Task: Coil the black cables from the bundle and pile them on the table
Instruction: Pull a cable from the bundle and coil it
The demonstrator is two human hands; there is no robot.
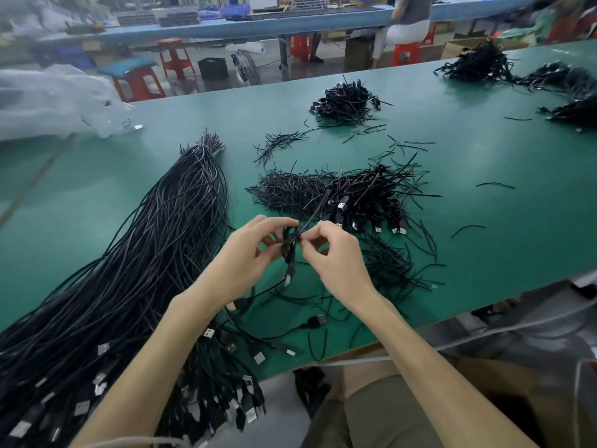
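Far left on the green table [484, 150]: long bundle of black USB cables [135, 253], long axis running from the near-left edge, where metal plugs hang over, diagonally up to frayed ends pointing away. Centre, raised above the table: left hand [245, 253] and right hand [336, 253], fingertips pinching a small coiled cable [289, 245] between them, coil hanging upright, plug end pointing down. Just beyond, right of centre: pile of coiled cables [365, 195]. Farther back: smaller pile [347, 101].
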